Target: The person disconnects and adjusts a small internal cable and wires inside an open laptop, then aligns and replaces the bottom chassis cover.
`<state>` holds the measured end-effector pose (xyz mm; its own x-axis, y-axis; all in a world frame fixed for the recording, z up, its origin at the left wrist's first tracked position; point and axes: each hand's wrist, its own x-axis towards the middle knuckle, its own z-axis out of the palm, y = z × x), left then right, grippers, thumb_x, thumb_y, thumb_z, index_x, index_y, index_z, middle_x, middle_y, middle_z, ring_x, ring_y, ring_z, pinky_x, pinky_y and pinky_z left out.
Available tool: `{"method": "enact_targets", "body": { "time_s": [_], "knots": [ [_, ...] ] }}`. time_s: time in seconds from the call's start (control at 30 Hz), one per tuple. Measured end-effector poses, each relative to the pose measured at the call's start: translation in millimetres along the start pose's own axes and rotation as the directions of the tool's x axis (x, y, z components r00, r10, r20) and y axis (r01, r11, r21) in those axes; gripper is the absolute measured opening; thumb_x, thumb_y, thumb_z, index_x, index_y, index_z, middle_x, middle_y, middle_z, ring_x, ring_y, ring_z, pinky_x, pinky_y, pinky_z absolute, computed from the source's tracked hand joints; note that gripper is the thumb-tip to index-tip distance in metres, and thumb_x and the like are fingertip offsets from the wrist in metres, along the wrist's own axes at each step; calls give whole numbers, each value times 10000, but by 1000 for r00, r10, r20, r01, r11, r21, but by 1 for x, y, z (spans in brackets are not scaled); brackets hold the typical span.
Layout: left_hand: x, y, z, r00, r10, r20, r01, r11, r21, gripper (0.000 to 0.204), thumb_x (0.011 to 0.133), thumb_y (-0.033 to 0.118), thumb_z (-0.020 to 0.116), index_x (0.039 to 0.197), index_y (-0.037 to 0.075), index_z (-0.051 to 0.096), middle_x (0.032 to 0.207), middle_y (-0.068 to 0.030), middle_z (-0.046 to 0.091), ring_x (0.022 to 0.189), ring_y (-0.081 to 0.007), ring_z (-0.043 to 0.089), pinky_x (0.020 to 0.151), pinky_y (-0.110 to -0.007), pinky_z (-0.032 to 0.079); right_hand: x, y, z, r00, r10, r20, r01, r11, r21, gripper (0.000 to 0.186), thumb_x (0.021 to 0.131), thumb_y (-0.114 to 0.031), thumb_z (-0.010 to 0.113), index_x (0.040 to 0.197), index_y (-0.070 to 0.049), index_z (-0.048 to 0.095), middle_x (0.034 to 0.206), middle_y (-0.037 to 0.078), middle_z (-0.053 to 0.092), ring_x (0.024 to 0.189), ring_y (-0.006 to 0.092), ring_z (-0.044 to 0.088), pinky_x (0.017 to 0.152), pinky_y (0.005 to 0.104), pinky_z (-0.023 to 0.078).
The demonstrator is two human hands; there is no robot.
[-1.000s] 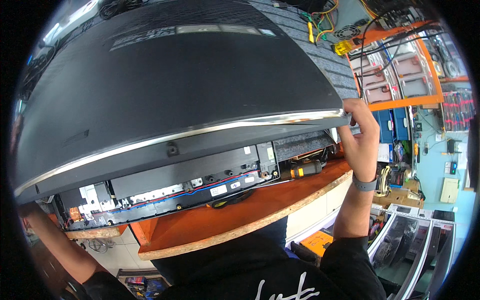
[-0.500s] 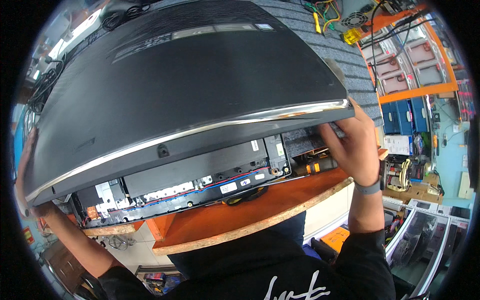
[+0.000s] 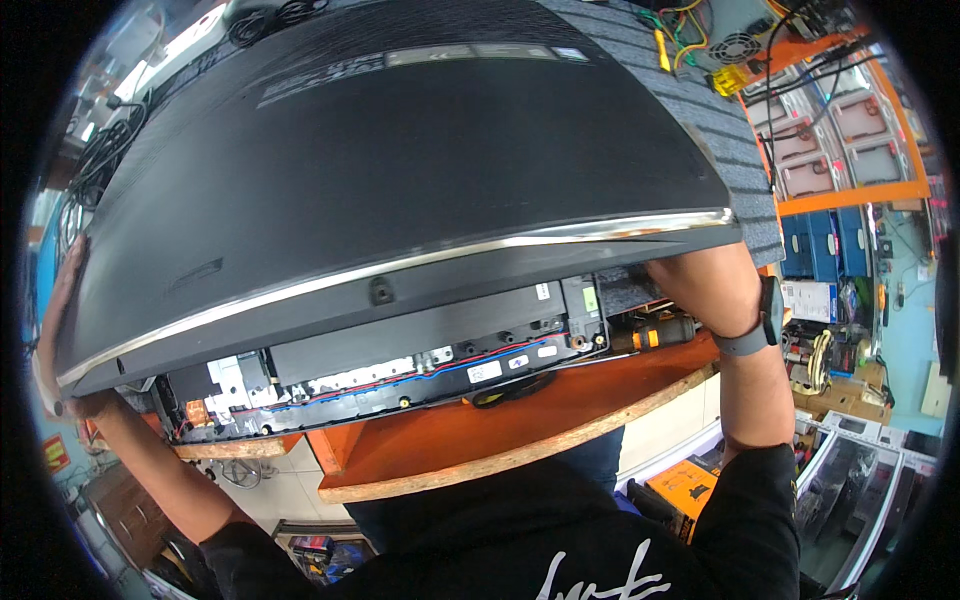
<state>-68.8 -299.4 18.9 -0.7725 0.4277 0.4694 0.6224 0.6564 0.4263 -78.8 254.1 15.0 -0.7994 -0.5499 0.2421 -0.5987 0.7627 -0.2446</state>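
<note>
A wide black laptop cover (image 3: 440, 150) with a shiny metal strip along its near edge is held up, tilted, above an opened black laptop chassis (image 3: 370, 345). Red and blue wires run along the chassis's near side, beside white pieces and small labels. My left hand (image 3: 58, 320) grips the cover's left edge, fingers along the side. At the right corner my right hand (image 3: 705, 282) reaches beneath the cover, which hides its fingers; a dark watch sits on that wrist. Much of the chassis lies hidden under the cover.
Below is an orange workbench (image 3: 430, 440) with a rough chipboard edge and a grey ribbed mat (image 3: 745, 200). A black-and-orange tool (image 3: 655, 333) lies right of the chassis. Black cables (image 3: 110, 150) bunch at the left; a yellow-handled tool (image 3: 662, 50) and wires lie at far right.
The cover has shifted slightly to the right. My right hand has slid from gripping its right corner to underneath, out of sight past the wrist. My left hand stays on the left edge.
</note>
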Motion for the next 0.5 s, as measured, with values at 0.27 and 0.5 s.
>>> {"method": "enact_targets", "body": {
  "time_s": [0.27, 0.5],
  "knots": [
    [2, -1, -5, 993, 72, 93, -75, 997, 32, 1045, 585, 865, 322, 1225, 49, 457, 1237, -280, 441, 1165, -416, 425, 986, -520, 312, 2, -22, 12, 989, 142, -37, -135, 980, 147, 125, 750, -84, 596, 863, -54, 642, 748, 150, 598, 646, 330, 572, 578, 361, 458],
    [4, 4, -3, 992, 46, 116, -64, 985, 158, 978, 630, 831, 298, 1232, 76, 454, 1252, -248, 443, 1161, -398, 437, 968, -518, 351, 8, -41, 15, 996, 78, 33, -83, 971, 224, 127, 775, -110, 613, 867, -24, 635, 713, 139, 604, 605, 293, 575, 539, 337, 453]
  ]
}}
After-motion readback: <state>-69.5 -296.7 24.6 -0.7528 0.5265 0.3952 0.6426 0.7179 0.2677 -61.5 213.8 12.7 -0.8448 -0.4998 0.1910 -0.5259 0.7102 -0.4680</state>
